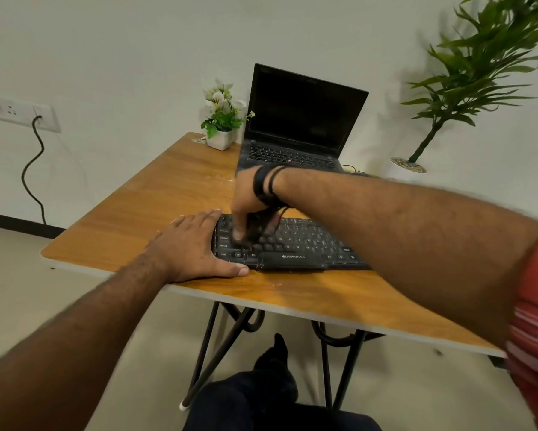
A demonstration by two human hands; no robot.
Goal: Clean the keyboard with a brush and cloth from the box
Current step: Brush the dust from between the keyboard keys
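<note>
We brace the keyboard (292, 247) on the surface (155, 206) with our flat left hand (193, 247); our right hand (249, 209), blurred, seems to grip a brush over left keys. Wiping appears undone; no cloth visible.

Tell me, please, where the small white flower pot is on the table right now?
In the head view, the flower pot stands at the table's far corner, just left of the open laptop.

One keyboard (289, 244), one laptop (295, 126), two plants (222, 116).
</note>
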